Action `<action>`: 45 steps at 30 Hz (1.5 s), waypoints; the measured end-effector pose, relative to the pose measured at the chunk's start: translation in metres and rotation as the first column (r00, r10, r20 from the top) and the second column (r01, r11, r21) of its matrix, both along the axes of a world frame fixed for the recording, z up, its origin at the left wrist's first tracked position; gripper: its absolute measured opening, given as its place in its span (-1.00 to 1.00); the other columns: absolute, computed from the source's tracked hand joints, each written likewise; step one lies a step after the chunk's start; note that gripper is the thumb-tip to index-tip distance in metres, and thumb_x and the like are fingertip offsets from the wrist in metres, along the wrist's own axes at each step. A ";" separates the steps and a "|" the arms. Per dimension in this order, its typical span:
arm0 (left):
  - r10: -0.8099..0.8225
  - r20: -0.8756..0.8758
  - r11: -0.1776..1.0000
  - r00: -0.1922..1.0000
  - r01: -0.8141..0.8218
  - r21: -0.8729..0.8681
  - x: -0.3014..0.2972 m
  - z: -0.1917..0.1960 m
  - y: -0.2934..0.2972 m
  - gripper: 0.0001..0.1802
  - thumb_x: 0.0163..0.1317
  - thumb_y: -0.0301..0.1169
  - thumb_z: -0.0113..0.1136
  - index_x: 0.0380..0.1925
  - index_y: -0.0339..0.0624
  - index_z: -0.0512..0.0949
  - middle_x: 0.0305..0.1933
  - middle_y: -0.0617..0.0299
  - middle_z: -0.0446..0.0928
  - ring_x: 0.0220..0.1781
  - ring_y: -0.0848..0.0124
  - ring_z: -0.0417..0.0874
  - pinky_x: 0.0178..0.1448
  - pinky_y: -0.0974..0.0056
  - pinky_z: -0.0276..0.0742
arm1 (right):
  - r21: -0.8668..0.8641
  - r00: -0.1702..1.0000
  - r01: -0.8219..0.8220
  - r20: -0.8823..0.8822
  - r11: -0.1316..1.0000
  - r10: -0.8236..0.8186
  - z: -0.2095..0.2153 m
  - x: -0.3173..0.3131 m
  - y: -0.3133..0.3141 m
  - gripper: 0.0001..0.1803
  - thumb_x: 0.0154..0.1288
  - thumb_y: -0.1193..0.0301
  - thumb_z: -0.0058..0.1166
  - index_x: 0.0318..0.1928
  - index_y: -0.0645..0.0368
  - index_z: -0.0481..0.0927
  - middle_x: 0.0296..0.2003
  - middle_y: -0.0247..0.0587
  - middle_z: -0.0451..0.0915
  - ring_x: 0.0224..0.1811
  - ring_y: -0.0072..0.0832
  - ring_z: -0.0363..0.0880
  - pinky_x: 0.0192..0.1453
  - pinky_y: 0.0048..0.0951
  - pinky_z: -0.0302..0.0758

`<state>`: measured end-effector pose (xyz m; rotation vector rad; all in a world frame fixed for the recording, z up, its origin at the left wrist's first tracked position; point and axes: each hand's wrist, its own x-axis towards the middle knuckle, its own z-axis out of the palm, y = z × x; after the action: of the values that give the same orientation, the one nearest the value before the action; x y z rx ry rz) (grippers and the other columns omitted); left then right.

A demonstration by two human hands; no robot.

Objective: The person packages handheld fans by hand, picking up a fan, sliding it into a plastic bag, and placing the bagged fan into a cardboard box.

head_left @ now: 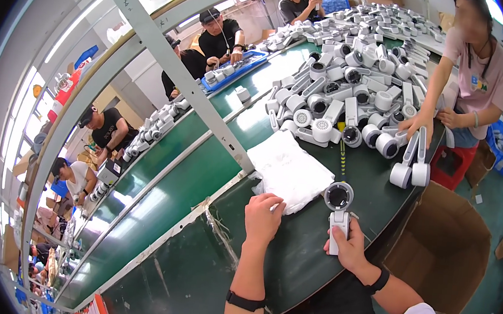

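Observation:
My right hand (349,245) is wrapped round the handle of a grey-white handheld fan (340,220), whose round head with a dark centre points away from me. To its left, my left hand (264,217) is closed, fingertips pinched at the near edge of a stack of white plastic bags (291,170). A small pale bit shows at those fingertips, too small to name. Just beyond the held fan lies a slim yellow-and-black striped tool (342,160).
A large heap of similar fans (355,88) covers the far table. At right a person (477,82) reaches into it. An open cardboard box (442,248) stands by the table's right edge. A metal frame post (181,71) slants across; several people work along the green belt (163,191).

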<state>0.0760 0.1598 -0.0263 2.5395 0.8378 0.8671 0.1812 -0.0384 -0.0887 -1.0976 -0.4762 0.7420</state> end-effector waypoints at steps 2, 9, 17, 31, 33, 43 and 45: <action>-0.025 -0.034 1.000 0.999 0.025 -0.011 -0.002 0.000 -0.001 -0.86 0.07 -0.43 0.28 -0.35 -0.19 0.69 -0.18 0.14 0.65 -0.06 0.14 0.60 0.07 0.17 0.50 | 0.012 1.000 0.000 -0.017 1.000 0.000 0.001 0.000 0.000 -0.72 0.41 0.33 0.01 -0.06 0.26 0.32 -0.31 -0.21 0.53 -0.52 -0.53 0.59 -0.51 -0.50 0.55; 0.081 0.053 0.992 0.995 -0.075 -0.102 -0.009 0.008 0.007 -0.83 0.07 -0.41 0.27 -0.33 -0.21 0.68 -0.16 0.14 0.65 -0.05 0.15 0.61 0.09 0.19 0.49 | -0.001 0.999 0.000 0.032 1.000 0.000 -0.004 0.000 0.000 -0.73 0.42 0.38 -0.04 0.02 0.23 0.31 -0.31 -0.21 0.50 -0.54 -0.46 0.60 -0.52 -0.45 0.57; -0.010 -0.080 0.993 0.997 0.001 -0.114 -0.014 0.018 0.007 -0.83 0.12 -0.41 0.26 -0.32 -0.25 0.66 -0.17 0.12 0.65 -0.06 0.14 0.61 0.07 0.19 0.48 | -0.009 0.999 0.001 0.050 1.000 0.000 -0.003 0.000 0.000 -0.75 0.41 0.38 -0.04 -0.01 0.23 0.31 -0.31 -0.20 0.50 -0.55 -0.47 0.59 -0.53 -0.45 0.56; -0.056 -0.135 0.959 0.989 0.016 -0.282 -0.030 0.023 0.009 -0.83 0.17 -0.43 0.25 -0.27 -0.28 0.66 -0.30 0.04 0.68 -0.26 0.30 0.69 -0.11 0.30 0.53 | 0.023 1.000 0.024 0.005 0.999 -0.024 0.002 -0.001 0.000 -0.76 0.41 0.36 0.01 -0.11 0.26 0.33 -0.38 -0.23 0.52 -0.55 -0.55 0.58 -0.52 -0.53 0.52; -0.034 -0.072 0.968 0.997 0.015 -0.251 -0.032 0.026 0.008 -0.83 0.18 -0.44 0.25 -0.26 -0.29 0.66 -0.32 0.08 0.68 -0.29 0.35 0.68 -0.14 0.33 0.52 | 0.018 1.000 0.019 0.009 1.000 -0.019 0.003 -0.002 0.000 -0.76 0.41 0.36 0.01 -0.10 0.26 0.33 -0.37 -0.23 0.52 -0.56 -0.55 0.58 -0.52 -0.53 0.52; 0.337 0.509 0.844 0.792 -0.015 -0.536 -0.060 0.031 0.020 -0.87 0.27 -0.49 0.19 -0.23 -0.33 0.61 -0.36 0.30 0.58 -0.33 0.57 0.55 -0.21 0.48 0.45 | -0.004 1.000 -0.016 0.024 1.000 0.016 0.000 0.002 -0.001 -0.75 0.41 0.40 -0.06 0.01 0.23 0.31 -0.31 -0.21 0.50 -0.56 -0.49 0.58 -0.52 -0.48 0.55; 0.459 0.686 0.787 0.565 0.100 -0.609 -0.070 0.033 0.019 -0.88 0.31 -0.54 0.13 -0.19 -0.33 0.57 -0.29 0.23 0.57 -0.31 0.54 0.56 -0.22 0.46 0.50 | -0.002 0.999 -0.016 0.028 1.000 0.016 -0.002 0.002 -0.001 -0.74 0.42 0.39 -0.07 0.02 0.23 0.31 -0.31 -0.21 0.50 -0.56 -0.49 0.58 -0.52 -0.48 0.55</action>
<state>0.0057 0.1788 0.0065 1.2474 0.8651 1.4049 0.1828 -0.0392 -0.0905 -1.1077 -0.5087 0.7420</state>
